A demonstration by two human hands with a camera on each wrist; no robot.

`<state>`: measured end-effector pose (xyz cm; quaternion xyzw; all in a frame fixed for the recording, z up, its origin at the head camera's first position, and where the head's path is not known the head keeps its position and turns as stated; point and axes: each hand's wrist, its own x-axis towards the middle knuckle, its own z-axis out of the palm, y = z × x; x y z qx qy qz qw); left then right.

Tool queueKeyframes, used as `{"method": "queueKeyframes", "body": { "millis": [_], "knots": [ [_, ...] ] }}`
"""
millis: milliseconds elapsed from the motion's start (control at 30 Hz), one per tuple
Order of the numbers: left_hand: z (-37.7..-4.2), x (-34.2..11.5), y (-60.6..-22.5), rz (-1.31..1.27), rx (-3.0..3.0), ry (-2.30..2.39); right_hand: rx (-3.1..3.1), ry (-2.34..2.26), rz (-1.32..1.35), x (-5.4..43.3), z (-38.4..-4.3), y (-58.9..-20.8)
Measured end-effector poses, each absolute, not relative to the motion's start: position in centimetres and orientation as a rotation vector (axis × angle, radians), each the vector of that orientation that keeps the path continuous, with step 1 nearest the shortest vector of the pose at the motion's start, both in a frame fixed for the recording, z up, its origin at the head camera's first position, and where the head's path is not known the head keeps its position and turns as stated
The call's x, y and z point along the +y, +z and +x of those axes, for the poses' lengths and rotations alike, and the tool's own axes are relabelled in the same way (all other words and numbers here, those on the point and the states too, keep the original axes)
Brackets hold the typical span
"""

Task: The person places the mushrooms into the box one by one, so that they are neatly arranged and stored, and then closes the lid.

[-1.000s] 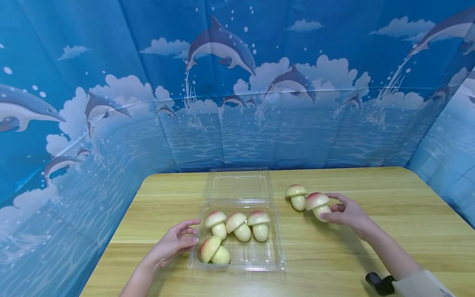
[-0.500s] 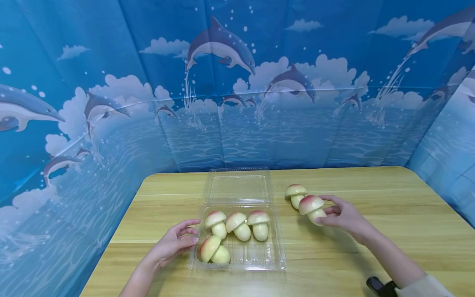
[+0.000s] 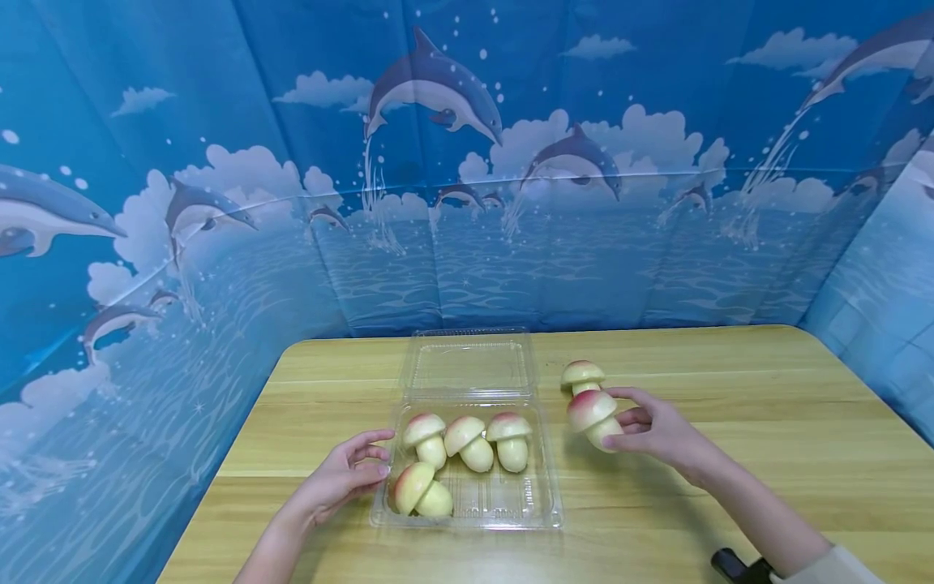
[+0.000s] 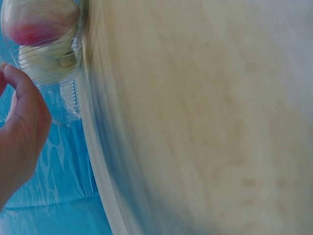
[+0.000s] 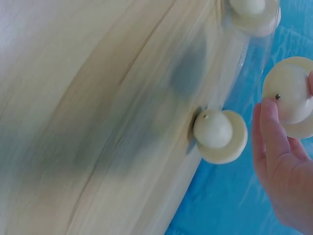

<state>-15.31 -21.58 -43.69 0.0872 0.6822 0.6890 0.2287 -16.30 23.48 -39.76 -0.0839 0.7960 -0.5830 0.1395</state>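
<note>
My right hand pinches a cream mushroom with a pink-flushed cap, its stem between thumb and fingers, above the table. In the right wrist view the rounded stem end of this mushroom shows. Just behind it, partly covered in the head view, a second mushroom rests on the table. A clear plastic clamshell box lies with its lid folded back; three mushrooms form a row in it, and another mushroom tilts in the front left corner. Relaxed fingers of my left hand rest at the box's left rim.
The transparent lid reaches towards the back edge of the wooden table. A dolphin-print curtain hangs behind and beside the table. Something black sits near the right forearm.
My right hand has carried the held mushroom left and slightly nearer, from beside the other table mushroom to in front of it. The left hand and box stay put.
</note>
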Motion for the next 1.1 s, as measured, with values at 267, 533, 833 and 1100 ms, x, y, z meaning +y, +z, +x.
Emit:
{"method": "queueKeyframes", "body": {
  "millis": [267, 533, 833, 1100],
  "knots": [
    [-15.3, -21.6, -43.6, 0.251, 1.876, 1.899, 2.289, -1.666, -0.301, 22.4, -15.9, -39.4],
    [-15.3, -21.5, -43.5, 0.239, 1.876, 1.895, 2.255, -1.664, -0.316, 21.5, -15.4, -39.1],
    [-15.4, -21.5, -43.5, 0.233, 1.879, 1.895, 2.239, -1.660, -0.370, 20.4, -15.1, -39.1],
    [-15.3, -21.5, -43.6, 0.220, 1.880, 1.894, 2.205, -1.662, -0.414, 19.2, -14.8, -39.0]
  ]
}}
